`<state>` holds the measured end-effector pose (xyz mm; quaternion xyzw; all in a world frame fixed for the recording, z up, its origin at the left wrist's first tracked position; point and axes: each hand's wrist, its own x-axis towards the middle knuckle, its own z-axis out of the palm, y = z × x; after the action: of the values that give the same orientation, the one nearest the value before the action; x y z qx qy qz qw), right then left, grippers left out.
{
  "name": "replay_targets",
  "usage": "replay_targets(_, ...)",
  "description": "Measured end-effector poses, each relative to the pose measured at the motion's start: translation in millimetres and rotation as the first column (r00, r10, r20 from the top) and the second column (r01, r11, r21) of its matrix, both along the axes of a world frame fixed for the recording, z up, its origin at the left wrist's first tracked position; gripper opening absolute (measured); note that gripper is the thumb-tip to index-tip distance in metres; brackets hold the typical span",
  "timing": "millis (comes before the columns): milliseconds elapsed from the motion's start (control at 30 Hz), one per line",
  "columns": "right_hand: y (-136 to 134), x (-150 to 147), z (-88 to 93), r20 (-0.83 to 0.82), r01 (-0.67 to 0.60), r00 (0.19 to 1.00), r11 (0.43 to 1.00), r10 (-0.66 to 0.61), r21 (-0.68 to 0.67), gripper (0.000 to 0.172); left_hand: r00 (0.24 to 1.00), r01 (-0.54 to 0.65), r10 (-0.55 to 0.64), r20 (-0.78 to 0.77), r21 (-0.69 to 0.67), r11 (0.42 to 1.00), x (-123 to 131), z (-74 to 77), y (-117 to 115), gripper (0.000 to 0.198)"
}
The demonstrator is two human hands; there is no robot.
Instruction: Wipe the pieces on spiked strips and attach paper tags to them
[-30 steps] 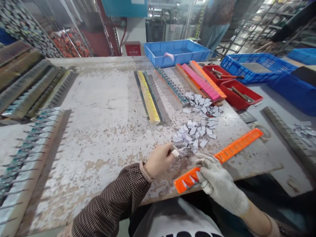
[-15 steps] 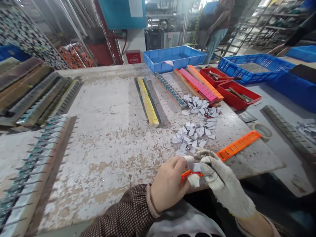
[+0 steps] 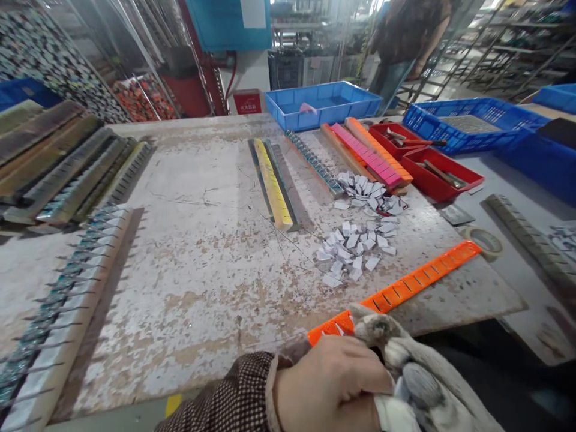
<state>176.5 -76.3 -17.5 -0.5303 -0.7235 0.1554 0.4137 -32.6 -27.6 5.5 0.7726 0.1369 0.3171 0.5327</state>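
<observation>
My left hand (image 3: 333,384) is bare, with its fingers bent and pressed against my right hand. My right hand (image 3: 427,378) wears a pale knitted glove and is closed. Its upper fingers touch an orange strip (image 3: 414,282) with a row of slits. That strip slants across the front right of the table, with its near end just above my left knuckles. A white wrapping or piece (image 3: 396,414) shows below, where the hands meet; what they pinch there is hidden. Beyond the strip lies a heap of small white pieces (image 3: 355,246).
A yellow slitted bar (image 3: 274,186) lies mid-table. Behind the heap are a pink bar (image 3: 366,156), red bins (image 3: 443,177) and a blue tray (image 3: 324,108). A long spiked rack (image 3: 85,300) and stacked bars (image 3: 49,156) occupy the left. A person (image 3: 405,48) stands behind.
Both hands have moved down and toward me. More of the orange strip shows above them, including its near end. The person in the background has shifted to the right.
</observation>
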Motion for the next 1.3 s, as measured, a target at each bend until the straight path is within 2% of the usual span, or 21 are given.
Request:
replay_targets(33,-3,0,-1.0,0.002,-0.008,1.0,1.0,0.008,-0.014,0.013,0.999,-0.039,0.039,-0.001,0.007,0.999,1,-1.7,-1,0.044)
replay_targets(100,-5,-2,-1.2,0.015,-0.003,1.0,1.0,0.003,-0.012,0.007,0.969,-0.234,0.236,-0.068,0.04,0.971,2,-6.9,1,0.045)
replay_targets(167,-5,-7,-2.2,0.029,0.037,0.999,0.997,-0.039,0.063,0.005,0.89,-0.409,0.423,-0.171,0.109,0.906,2,-11.5,3,0.046)
replay_targets(200,-4,-10,-3.5,0.034,0.056,0.998,0.992,-0.06,0.115,0.006,0.862,-0.44,0.461,-0.209,0.143,0.887,1,-12.8,4,0.044)
replay_targets(267,-1,-16,-7.2,0.044,0.069,0.996,0.982,-0.078,0.178,0.008,0.868,-0.403,0.439,-0.232,0.186,0.896,0,-12.8,4,0.038)
replay_targets(400,5,-21,-10.6,0.037,-0.023,0.999,0.998,0.021,0.051,0.018,0.956,-0.218,0.253,-0.152,0.215,0.952,-2,-11.7,2,0.036)
replay_targets(467,7,-17,-10.3,0.043,-0.038,0.998,0.999,0.037,0.023,0.02,0.964,-0.161,0.205,-0.169,0.24,0.957,-4,-15.4,9,0.034)
replay_targets(533,10,-10,-11.8,0.116,-0.003,0.993,0.997,-0.006,0.081,0.015,0.926,-0.173,0.255,-0.278,0.288,0.942,-6,-22.3,24,0.021)
replay_targets(567,12,-6,-13.8,0.186,0.025,0.981,0.992,-0.048,0.126,0.011,0.88,-0.201,0.319,-0.353,0.331,0.922,-7,-26.4,34,0.011)
replay_targets(633,18,1,-19.9,0.351,0.07,0.924,0.97,-0.151,0.233,0.006,0.736,-0.239,0.465,-0.493,0.454,0.859,-9,-35.2,56,0.022)
replay_targets(700,24,4,-26.4,0.494,0.068,0.843,0.953,-0.214,0.296,0.005,0.6,-0.197,0.552,-0.579,0.562,0.803,-9,-43.9,75,0.028)
replay_targets(767,28,2,-30.0,0.592,0.033,0.776,0.952,-0.217,0.304,0.006,0.543,-0.114,0.554,-0.631,0.599,0.793,-7,-51.5,87,0.022)
replay_targets(867,33,-5,-27.1,0.68,0.004,0.705,0.96,-0.202,0.281,0.002,0.546,-0.055,0.513,-0.663,0.582,0.811,0,-58.8,94,0.015)
replay_targets(933,36,-9,-22.2,0.707,-0.006,0.685,0.969,-0.177,0.249,0.006,0.56,-0.048,0.494,-0.666,0.569,0.821,3,-60.2,95,0.014)
replay_targets(1100,40,-5,-20.5,0.685,-0.029,0.723,0.985,-0.095,0.167,0.013,0.567,-0.061,0.467,-0.678,0.531,0.845,4,-58.4,97,0.01)
replay_targets(1233,35,-4,-27.6,0.677,0.011,0.722,0.98,-0.145,0.199,0.013,0.563,-0.094,0.466,-0.683,0.507,0.857,3,-60.0,94,0.009)
replay_targets(1300,33,-7,-27.2,0.681,0.054,0.719,0.987,-0.143,0.15,0.016,0.562,-0.107,0.465,-0.684,0.497,0.861,2,-60.8,92,0.009)
